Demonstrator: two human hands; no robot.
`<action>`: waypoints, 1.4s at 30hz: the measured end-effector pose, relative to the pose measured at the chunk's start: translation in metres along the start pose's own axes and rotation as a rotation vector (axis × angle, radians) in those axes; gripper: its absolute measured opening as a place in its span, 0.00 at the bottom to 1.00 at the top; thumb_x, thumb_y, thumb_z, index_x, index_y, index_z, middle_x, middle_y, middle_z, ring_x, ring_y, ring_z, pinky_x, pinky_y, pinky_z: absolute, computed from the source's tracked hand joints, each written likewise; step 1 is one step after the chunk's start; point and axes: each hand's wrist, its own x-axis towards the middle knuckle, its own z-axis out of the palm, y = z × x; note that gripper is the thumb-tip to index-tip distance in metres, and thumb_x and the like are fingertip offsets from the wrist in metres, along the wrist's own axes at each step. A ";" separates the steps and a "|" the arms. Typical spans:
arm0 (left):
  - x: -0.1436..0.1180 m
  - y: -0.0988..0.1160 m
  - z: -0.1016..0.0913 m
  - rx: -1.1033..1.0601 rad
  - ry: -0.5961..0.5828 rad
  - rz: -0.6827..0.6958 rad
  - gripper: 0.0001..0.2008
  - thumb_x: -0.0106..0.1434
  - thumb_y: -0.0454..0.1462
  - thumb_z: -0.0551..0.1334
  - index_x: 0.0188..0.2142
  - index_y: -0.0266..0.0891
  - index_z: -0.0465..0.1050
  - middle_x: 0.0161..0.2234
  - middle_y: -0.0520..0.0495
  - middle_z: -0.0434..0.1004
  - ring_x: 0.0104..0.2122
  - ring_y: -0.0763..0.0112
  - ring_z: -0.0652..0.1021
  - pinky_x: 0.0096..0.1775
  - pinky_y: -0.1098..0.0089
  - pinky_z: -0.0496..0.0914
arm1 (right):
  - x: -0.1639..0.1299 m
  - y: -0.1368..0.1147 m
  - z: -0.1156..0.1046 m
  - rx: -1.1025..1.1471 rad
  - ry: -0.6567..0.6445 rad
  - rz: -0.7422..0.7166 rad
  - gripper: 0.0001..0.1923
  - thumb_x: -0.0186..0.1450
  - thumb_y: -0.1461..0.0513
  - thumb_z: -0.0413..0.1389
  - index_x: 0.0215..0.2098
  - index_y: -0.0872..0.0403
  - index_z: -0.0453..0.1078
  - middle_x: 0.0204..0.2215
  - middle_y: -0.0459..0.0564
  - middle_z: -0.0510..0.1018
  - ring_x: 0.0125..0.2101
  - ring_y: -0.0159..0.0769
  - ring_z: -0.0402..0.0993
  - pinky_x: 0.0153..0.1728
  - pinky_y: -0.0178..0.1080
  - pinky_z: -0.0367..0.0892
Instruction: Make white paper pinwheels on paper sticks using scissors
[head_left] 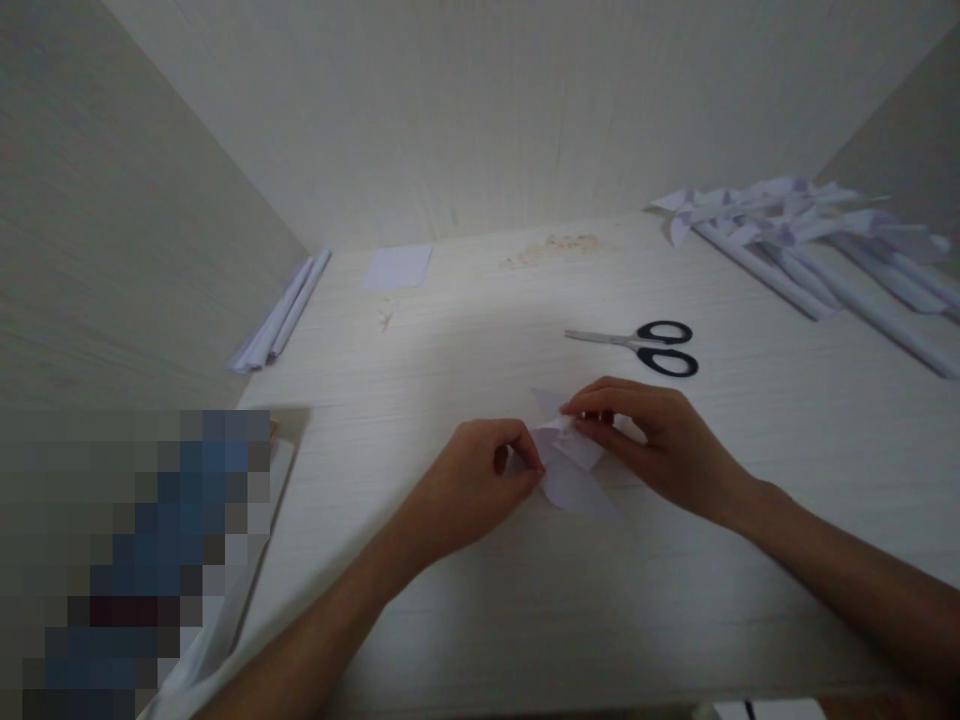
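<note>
A small folded white paper piece (571,472) with pointed flaps lies on the pale wooden table (487,620), held between both hands. My left hand (469,490) pinches its left edge with thumb and fingertips. My right hand (660,445) grips its upper right part, fingers curled over the folds. Part of the paper is hidden under my right fingers.
Black-handled scissors (645,347) lie shut just beyond my right hand. Several rolled paper sticks with folded paper tops (810,245) are piled at the far right. Two paper rolls (281,312) lie along the left wall, a square paper sheet (397,267) at the back. A blurred patch covers the lower left.
</note>
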 end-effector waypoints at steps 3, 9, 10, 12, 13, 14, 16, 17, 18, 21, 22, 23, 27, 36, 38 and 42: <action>0.000 0.002 0.002 0.000 0.016 -0.017 0.03 0.49 0.31 0.58 0.24 0.36 0.70 0.16 0.57 0.59 0.19 0.78 0.62 0.22 0.76 0.56 | 0.001 0.003 -0.001 0.078 -0.019 0.048 0.05 0.60 0.66 0.52 0.31 0.54 0.70 0.29 0.48 0.75 0.30 0.33 0.71 0.29 0.35 0.67; 0.000 0.006 0.006 -0.047 0.055 -0.001 0.02 0.50 0.31 0.58 0.24 0.37 0.69 0.17 0.57 0.59 0.19 0.78 0.62 0.22 0.76 0.56 | 0.001 0.002 -0.003 0.101 -0.059 0.007 0.07 0.59 0.68 0.52 0.29 0.54 0.71 0.29 0.48 0.75 0.30 0.33 0.71 0.31 0.35 0.66; 0.001 0.005 0.007 -0.066 0.074 0.010 0.01 0.50 0.31 0.59 0.24 0.37 0.68 0.17 0.57 0.60 0.20 0.78 0.62 0.23 0.76 0.57 | 0.001 0.002 -0.004 0.099 -0.064 0.007 0.07 0.59 0.68 0.52 0.29 0.54 0.71 0.29 0.48 0.75 0.30 0.33 0.71 0.31 0.35 0.66; 0.002 0.005 0.009 -0.103 0.121 0.034 0.02 0.50 0.30 0.59 0.25 0.36 0.67 0.19 0.57 0.63 0.21 0.79 0.63 0.24 0.76 0.58 | 0.001 0.002 -0.004 0.105 -0.066 0.021 0.06 0.59 0.68 0.52 0.29 0.54 0.71 0.29 0.48 0.76 0.30 0.33 0.71 0.32 0.35 0.66; 0.003 0.004 0.010 -0.114 0.140 0.043 0.03 0.49 0.29 0.60 0.25 0.36 0.67 0.20 0.57 0.64 0.21 0.79 0.63 0.25 0.76 0.59 | 0.001 0.003 -0.004 0.110 -0.068 0.038 0.06 0.58 0.67 0.52 0.29 0.54 0.71 0.29 0.48 0.76 0.30 0.33 0.71 0.31 0.35 0.65; 0.004 0.004 0.010 -0.116 0.151 0.047 0.03 0.49 0.29 0.60 0.24 0.36 0.67 0.20 0.57 0.65 0.21 0.79 0.64 0.25 0.76 0.59 | 0.002 0.004 -0.004 0.115 -0.067 0.061 0.06 0.58 0.67 0.52 0.29 0.54 0.71 0.29 0.48 0.76 0.30 0.34 0.71 0.31 0.36 0.65; 0.004 0.003 0.012 -0.096 0.153 0.048 0.03 0.49 0.29 0.60 0.23 0.36 0.68 0.20 0.56 0.67 0.21 0.79 0.64 0.26 0.76 0.60 | 0.002 0.007 -0.004 0.129 -0.052 0.114 0.05 0.57 0.66 0.53 0.28 0.54 0.71 0.27 0.48 0.76 0.29 0.34 0.70 0.30 0.36 0.65; 0.004 0.002 0.013 -0.077 0.154 0.048 0.03 0.49 0.29 0.60 0.22 0.37 0.69 0.20 0.56 0.67 0.21 0.79 0.65 0.27 0.76 0.61 | 0.002 0.008 -0.004 0.142 -0.040 0.141 0.04 0.57 0.66 0.53 0.28 0.54 0.71 0.27 0.48 0.76 0.29 0.35 0.70 0.30 0.36 0.64; 0.004 0.002 0.014 -0.057 0.159 0.048 0.03 0.49 0.29 0.60 0.22 0.37 0.70 0.20 0.56 0.68 0.21 0.78 0.66 0.27 0.75 0.61 | 0.003 0.009 -0.004 0.160 -0.025 0.167 0.04 0.56 0.65 0.54 0.27 0.54 0.71 0.26 0.48 0.76 0.29 0.35 0.70 0.29 0.36 0.64; 0.004 0.000 0.019 -0.018 0.206 0.043 0.03 0.49 0.30 0.61 0.22 0.38 0.72 0.21 0.54 0.72 0.23 0.75 0.69 0.29 0.73 0.64 | 0.003 0.010 -0.003 0.214 0.010 0.218 0.03 0.55 0.63 0.55 0.26 0.54 0.71 0.25 0.48 0.76 0.28 0.36 0.70 0.28 0.36 0.64; 0.004 0.000 0.021 -0.020 0.224 0.037 0.03 0.49 0.30 0.61 0.23 0.38 0.73 0.22 0.52 0.73 0.24 0.74 0.71 0.30 0.72 0.65 | 0.004 0.010 -0.003 0.220 0.017 0.227 0.03 0.55 0.63 0.55 0.26 0.53 0.72 0.25 0.48 0.77 0.28 0.36 0.71 0.28 0.36 0.64; 0.004 0.000 0.022 -0.026 0.238 0.032 0.04 0.49 0.30 0.61 0.23 0.38 0.74 0.23 0.52 0.74 0.25 0.73 0.72 0.31 0.72 0.66 | 0.003 0.009 -0.003 0.219 0.018 0.228 0.03 0.55 0.63 0.55 0.26 0.53 0.72 0.25 0.48 0.77 0.28 0.36 0.71 0.28 0.37 0.64; 0.005 -0.001 0.024 -0.039 0.271 0.034 0.05 0.50 0.29 0.61 0.25 0.38 0.75 0.25 0.50 0.77 0.27 0.72 0.74 0.32 0.72 0.67 | 0.003 0.007 -0.004 0.158 0.003 0.200 0.04 0.56 0.62 0.54 0.26 0.52 0.72 0.26 0.47 0.77 0.29 0.36 0.71 0.29 0.37 0.65; 0.004 0.002 0.021 0.009 0.215 0.111 0.06 0.50 0.28 0.60 0.24 0.39 0.74 0.22 0.53 0.76 0.22 0.75 0.72 0.29 0.74 0.67 | 0.003 0.005 -0.005 0.096 -0.041 0.092 0.04 0.57 0.67 0.53 0.27 0.55 0.70 0.25 0.48 0.75 0.27 0.33 0.69 0.30 0.36 0.63; 0.004 0.001 0.023 0.037 0.191 0.157 0.07 0.52 0.28 0.59 0.25 0.39 0.75 0.24 0.52 0.76 0.24 0.75 0.73 0.30 0.73 0.67 | 0.003 0.004 -0.004 0.065 -0.034 0.069 0.04 0.56 0.67 0.53 0.27 0.56 0.70 0.24 0.48 0.75 0.27 0.32 0.68 0.30 0.36 0.63; 0.001 0.000 0.029 0.075 0.223 0.221 0.04 0.52 0.33 0.61 0.28 0.38 0.74 0.28 0.49 0.76 0.29 0.71 0.74 0.34 0.70 0.68 | 0.002 0.004 -0.002 0.026 0.003 0.037 0.04 0.57 0.67 0.53 0.27 0.57 0.70 0.24 0.48 0.74 0.26 0.31 0.68 0.29 0.35 0.63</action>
